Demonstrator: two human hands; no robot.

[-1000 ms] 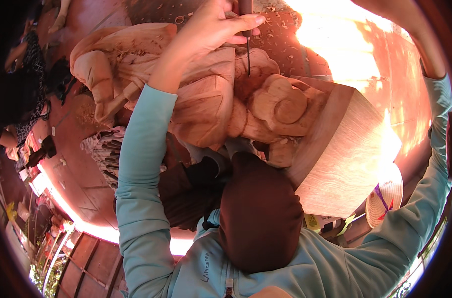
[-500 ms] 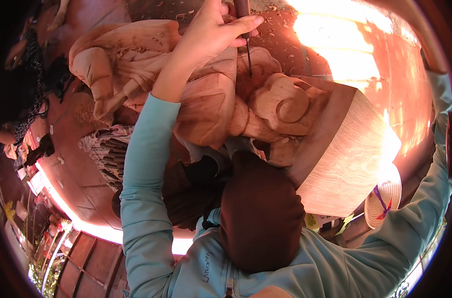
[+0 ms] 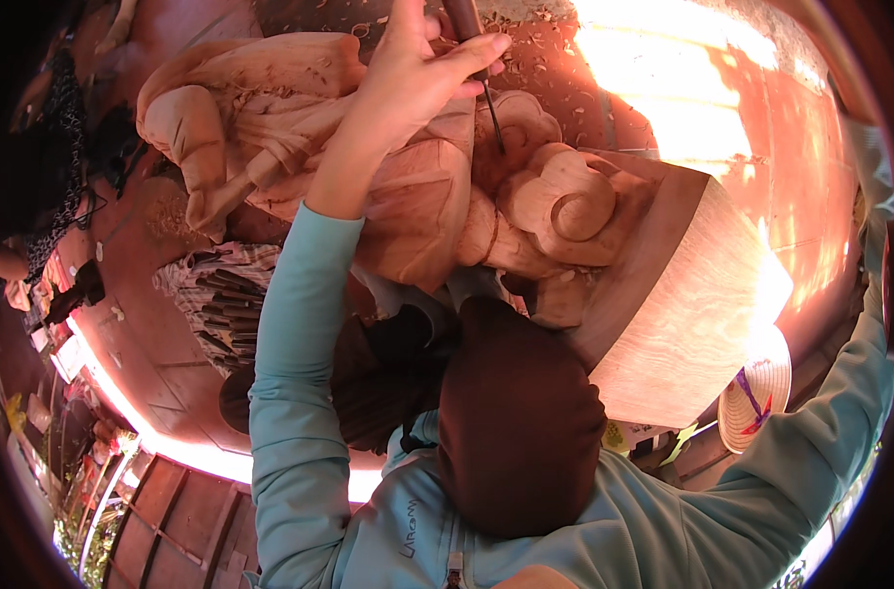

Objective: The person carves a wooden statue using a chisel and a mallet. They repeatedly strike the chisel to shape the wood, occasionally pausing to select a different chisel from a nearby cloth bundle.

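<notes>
My left hand (image 3: 408,79) is closed around the dark handle of a thin-shafted carving chisel (image 3: 492,116), its thumb stretched along the handle. The chisel slants down, its tip at a recess between rounded curls of a large wooden carving (image 3: 418,211). This carving lies on its side, with draped folds to the left and a spiral curl (image 3: 579,211) at the middle right. A broad, angular wooden base (image 3: 697,304) forms its right end. My right arm (image 3: 825,412) reaches up along the right rim in a turquoise sleeve; its hand is out of sight.
A striped cloth (image 3: 182,280) bearing several carving tools (image 3: 233,314) lies left of my brown-clad knee (image 3: 521,422). A woven hat (image 3: 756,393) sits beside the base. Wood chips are scattered on the reddish tiled floor (image 3: 575,88). Someone in dark clothing (image 3: 64,167) is at the far left.
My left forearm has shifted slightly right. The chisel leans more, with its handle tilted left and its tip a little further right and lower.
</notes>
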